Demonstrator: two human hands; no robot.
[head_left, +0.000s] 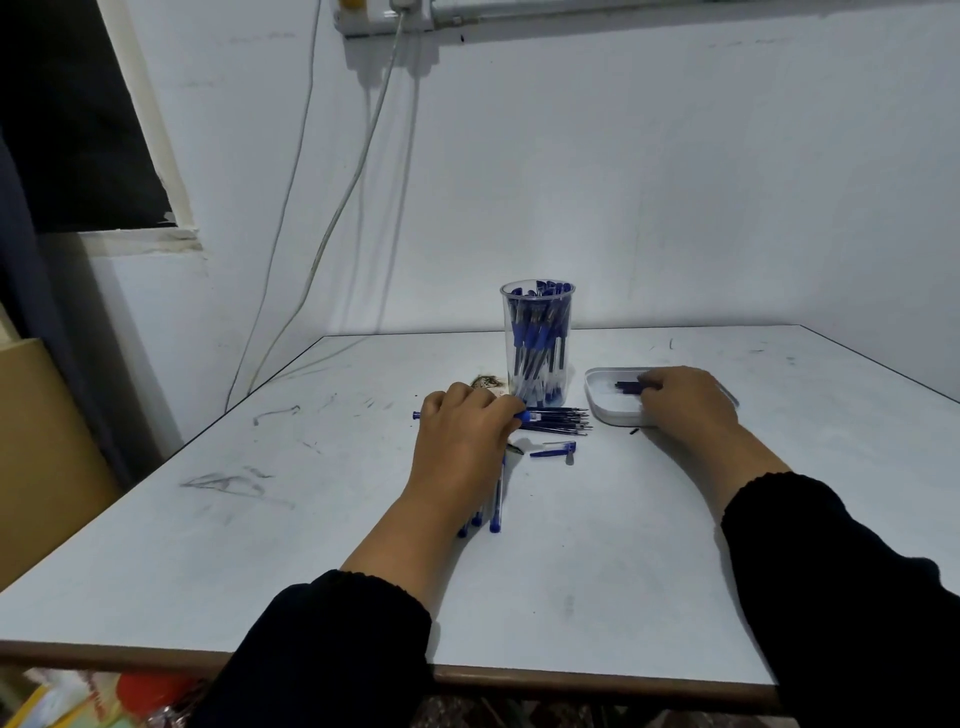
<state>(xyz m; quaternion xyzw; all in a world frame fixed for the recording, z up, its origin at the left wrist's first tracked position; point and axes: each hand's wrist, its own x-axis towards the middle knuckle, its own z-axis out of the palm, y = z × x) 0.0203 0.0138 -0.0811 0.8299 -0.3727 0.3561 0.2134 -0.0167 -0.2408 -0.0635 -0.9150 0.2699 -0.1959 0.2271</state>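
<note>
A clear plastic cup full of blue pens stands at the middle of the white table. In front of it lies a bundle of dark refills. My left hand reaches over this pile and its fingers curl round a blue pen part. Several finished pens lie under my left wrist. My right hand reaches into a shallow white tray, fingertips pinching small dark pieces. A loose blue cap and barrel lie between the hands.
The table stands against a white wall with cables hanging from a socket box. A dark window and a brown cardboard box are at the left. Colourful items show below the table's front edge.
</note>
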